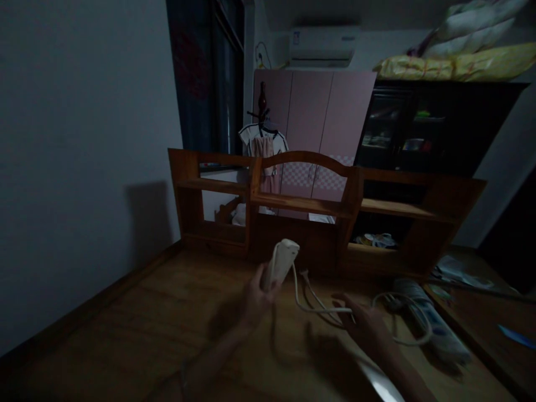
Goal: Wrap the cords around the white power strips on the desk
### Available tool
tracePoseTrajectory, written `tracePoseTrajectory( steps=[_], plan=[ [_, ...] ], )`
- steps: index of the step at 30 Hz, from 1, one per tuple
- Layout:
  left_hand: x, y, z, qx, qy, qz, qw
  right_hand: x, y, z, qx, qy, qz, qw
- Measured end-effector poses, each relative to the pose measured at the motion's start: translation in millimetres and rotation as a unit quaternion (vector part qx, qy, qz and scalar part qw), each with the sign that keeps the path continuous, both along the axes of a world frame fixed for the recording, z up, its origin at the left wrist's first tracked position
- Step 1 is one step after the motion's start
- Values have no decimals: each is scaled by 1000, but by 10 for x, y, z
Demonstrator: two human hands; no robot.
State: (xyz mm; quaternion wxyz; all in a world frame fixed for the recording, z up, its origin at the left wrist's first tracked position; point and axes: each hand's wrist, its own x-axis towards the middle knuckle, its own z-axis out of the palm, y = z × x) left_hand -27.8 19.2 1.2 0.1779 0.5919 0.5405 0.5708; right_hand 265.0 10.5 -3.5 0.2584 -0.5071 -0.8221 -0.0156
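My left hand (256,298) is wrapped round a long white power strip (283,259), held tilted above the wooden boards with its far end raised. A white cord (298,298) leaves that end and droops across to my right hand (360,321), whose fingers are closed on it. Behind, a thin length of cord with a small pale end (305,274) lies on the boards. Past my right hand, the cord curves in a wide loop (427,329). Dim light and blur hide the finer details.
A long patterned package (435,324) lies on the boards (167,312) at right, beside the loop. A wooden headboard with open shelves (301,206) spans the far side. The white wall (92,167) borders the left. Plastic bags (460,271) lie beyond the right edge.
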Motion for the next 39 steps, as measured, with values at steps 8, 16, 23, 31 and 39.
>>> tracePoseTrajectory(
  steps=[8, 16, 23, 31, 39],
  plan=[
    [137, -46, -95, -253, -345, -256, 867, -382, -361, 210, -111, -5, 133, 985],
    [173, -55, -91, -344, -392, -320, 791, -540, -438, 70, -134, -30, 167, 976],
    [131, 18, -100, -378, -422, -327, 757, -554, -429, -37, -141, -67, 136, 978],
    [157, -16, -150, -303, -373, -318, 817, -589, -313, -275, -42, -88, 40, 994],
    [214, -156, -25, -240, -279, -322, 872, -446, -182, -226, -8, 56, -81, 995]
  ],
)
